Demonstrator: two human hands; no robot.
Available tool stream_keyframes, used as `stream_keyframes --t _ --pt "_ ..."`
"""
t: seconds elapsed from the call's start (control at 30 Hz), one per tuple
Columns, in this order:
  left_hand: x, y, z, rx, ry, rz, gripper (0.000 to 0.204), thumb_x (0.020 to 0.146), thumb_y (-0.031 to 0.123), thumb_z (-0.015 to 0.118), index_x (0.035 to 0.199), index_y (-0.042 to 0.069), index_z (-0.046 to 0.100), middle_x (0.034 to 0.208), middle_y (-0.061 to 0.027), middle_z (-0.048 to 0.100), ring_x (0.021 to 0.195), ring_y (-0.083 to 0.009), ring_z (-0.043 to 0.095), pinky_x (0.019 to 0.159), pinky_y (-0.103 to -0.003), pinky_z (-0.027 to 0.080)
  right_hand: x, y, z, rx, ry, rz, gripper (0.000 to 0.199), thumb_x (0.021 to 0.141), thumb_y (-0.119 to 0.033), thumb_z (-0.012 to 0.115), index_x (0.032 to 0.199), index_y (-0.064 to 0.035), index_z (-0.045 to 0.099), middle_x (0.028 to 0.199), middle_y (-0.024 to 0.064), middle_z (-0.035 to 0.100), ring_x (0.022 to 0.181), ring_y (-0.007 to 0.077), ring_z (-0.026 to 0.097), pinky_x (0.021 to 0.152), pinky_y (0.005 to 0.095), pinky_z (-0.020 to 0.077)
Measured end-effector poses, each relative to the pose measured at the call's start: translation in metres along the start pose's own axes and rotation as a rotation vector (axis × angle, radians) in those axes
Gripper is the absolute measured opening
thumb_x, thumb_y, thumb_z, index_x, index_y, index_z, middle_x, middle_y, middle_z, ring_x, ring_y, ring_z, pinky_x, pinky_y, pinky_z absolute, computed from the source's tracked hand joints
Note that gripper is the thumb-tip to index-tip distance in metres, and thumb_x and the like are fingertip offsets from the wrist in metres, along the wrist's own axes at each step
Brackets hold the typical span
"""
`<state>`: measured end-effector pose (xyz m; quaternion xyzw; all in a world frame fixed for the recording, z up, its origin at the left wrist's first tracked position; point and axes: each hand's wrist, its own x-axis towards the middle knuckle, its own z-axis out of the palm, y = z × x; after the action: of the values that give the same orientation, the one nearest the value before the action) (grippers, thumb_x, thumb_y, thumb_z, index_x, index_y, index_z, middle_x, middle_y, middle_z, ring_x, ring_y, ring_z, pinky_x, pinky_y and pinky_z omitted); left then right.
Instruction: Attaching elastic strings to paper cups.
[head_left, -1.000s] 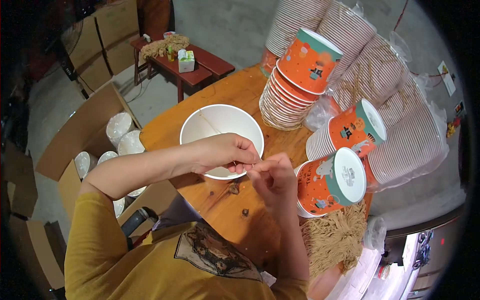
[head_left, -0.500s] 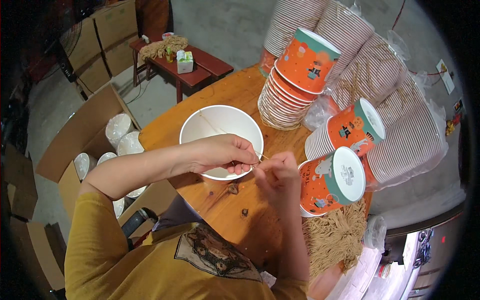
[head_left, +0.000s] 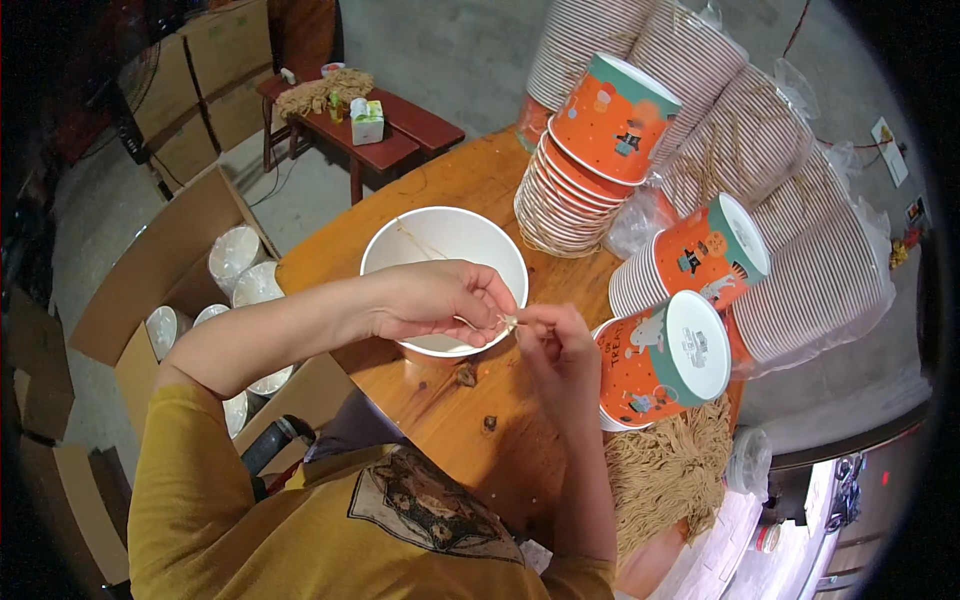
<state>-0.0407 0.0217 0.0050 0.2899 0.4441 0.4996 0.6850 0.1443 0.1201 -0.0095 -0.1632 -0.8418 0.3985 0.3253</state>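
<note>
A white paper tub [head_left: 485, 240] stands mouth up on the wooden table, in front of my chest. Over its near side, my left hand [head_left: 450, 298] pinches a thin tan cord [head_left: 420, 243], part of which trails across the tub's inside to the far-left rim. My right hand [head_left: 562, 345] meets it just right of the tub, thumb and finger closed on the cord at a small pale knot or loop [head_left: 510, 323]. Fine detail between the fingertips is too small to make out.
Orange printed tubs [head_left: 640, 365] lie right of my right hand, beside a bundle of tan cords [head_left: 670, 470]. An upright stack [head_left: 575, 195], wound with cord, and plastic-wrapped stacks [head_left: 815, 285] stand behind. A carton [head_left: 170, 250] of wrapped tubs sits left; a red bench [head_left: 385, 150] is farther back.
My left hand has turned and opened its palm slightly, its fingertips still at the cord. The right fingers have drawn closer together around the small knot or loop.
</note>
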Motion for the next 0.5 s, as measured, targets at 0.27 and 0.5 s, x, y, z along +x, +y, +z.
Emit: stream_keyframes --t 0.27,0.5 --pt "-0.006 -0.005 0.013 0.597 0.131 0.324 0.028 0.085 0.0 0.059 0.11 0.005 0.047 0.089 0.0002 0.051 0.079 -0.0088 0.05 0.075 -0.023 0.044 0.003 -0.001 0.004 -0.165 0.019 -0.103 0.011 0.081 -0.008 0.07 0.089 -0.0094 0.062 0.076 0.0082 0.052 0.07 0.0248 0.054 0.063 0.0363 0.044" --pt "-0.008 -0.006 0.012 0.831 0.152 0.461 0.027 0.09 0.004 0.058 0.112 0.006 0.045 0.09 -0.0001 0.049 0.086 -0.0093 0.048 0.081 -0.025 0.043 0.005 0.003 0.011 -0.122 0.043 -0.077 0.013 0.078 -0.006 0.072 0.082 -0.0075 0.06 0.073 0.0067 0.05 0.066 0.0222 0.052 0.059 0.035 0.0428"
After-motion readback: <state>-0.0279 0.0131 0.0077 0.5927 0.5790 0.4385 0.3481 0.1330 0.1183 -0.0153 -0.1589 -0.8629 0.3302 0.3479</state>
